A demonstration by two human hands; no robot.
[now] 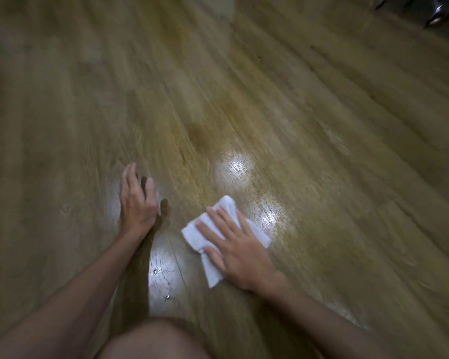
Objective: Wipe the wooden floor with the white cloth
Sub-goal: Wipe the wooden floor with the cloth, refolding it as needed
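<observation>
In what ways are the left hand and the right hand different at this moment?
The right hand lies flat on the white cloth, fingers spread; the left hand has no cloth and rests on the bare wooden floor. The right hand lies nearer the person, the left farther forward. Both are open, palm down.

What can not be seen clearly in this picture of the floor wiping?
- Head view: shiny metal objects top right, cut by the edge and blurred.
- Folded white cloth: its middle hidden under the right hand.
- Far brown wooden floor: motion-blurred.
- Left hand: fingertips blurred.
</observation>
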